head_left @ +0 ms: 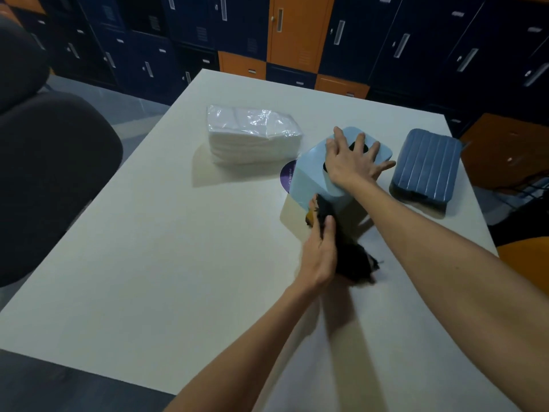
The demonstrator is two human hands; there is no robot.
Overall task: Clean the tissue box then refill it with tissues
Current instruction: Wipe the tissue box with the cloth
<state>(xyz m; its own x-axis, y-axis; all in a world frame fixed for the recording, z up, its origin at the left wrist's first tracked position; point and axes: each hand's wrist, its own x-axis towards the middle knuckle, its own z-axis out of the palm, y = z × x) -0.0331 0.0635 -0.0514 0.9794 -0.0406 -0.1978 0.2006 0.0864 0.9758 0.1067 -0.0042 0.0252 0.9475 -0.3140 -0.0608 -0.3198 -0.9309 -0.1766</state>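
Fingers [360, 140] of the right hand [347, 165] were spread apart and flat, pressing on the top of the pale blue tissue box [306, 179] and partly covering its dark slot. The fingers of the left hand [319, 254] were clamped round a black cloth [353, 263], thumb on top, with the cloth's upper end against the box's near corner. The box stood right of centre on the white worktop [163, 263], over the edge of a purple round sticker [285, 176] (lettering too small to read). A wrapped tissue pack [252, 135] lay just left of the box, not touching it. A ribbed dark-blue cover [424, 166] lay to the right. A dark chair [44, 173] stood at the left, with blue and orange lockers [297, 31] behind.
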